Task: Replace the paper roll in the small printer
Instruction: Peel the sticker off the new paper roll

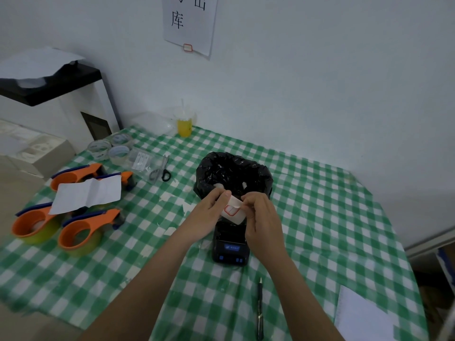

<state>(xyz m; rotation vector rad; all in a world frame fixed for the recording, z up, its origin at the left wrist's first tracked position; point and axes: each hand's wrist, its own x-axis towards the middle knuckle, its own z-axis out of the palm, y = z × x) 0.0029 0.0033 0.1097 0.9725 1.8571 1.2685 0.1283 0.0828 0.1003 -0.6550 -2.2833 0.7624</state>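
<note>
A small black printer [230, 249] with blue buttons lies on the green checked tablecloth [320, 217] at the table's middle. Just above its open far end, my left hand [209, 215] and my right hand [263, 217] both pinch a white label paper strip [232, 211] with a red-framed label on it. The strip runs down toward the printer's paper bay; the roll itself is hidden behind my fingers.
A bin lined with a black bag [234, 173] stands right behind the printer. Three orange tape dispensers [78, 232] and a white sheet [86, 195] lie at the left, scissors [162, 168] and tape rolls [110, 147] farther back. A pen [260, 308] and a notepad [364, 316] lie near the front edge.
</note>
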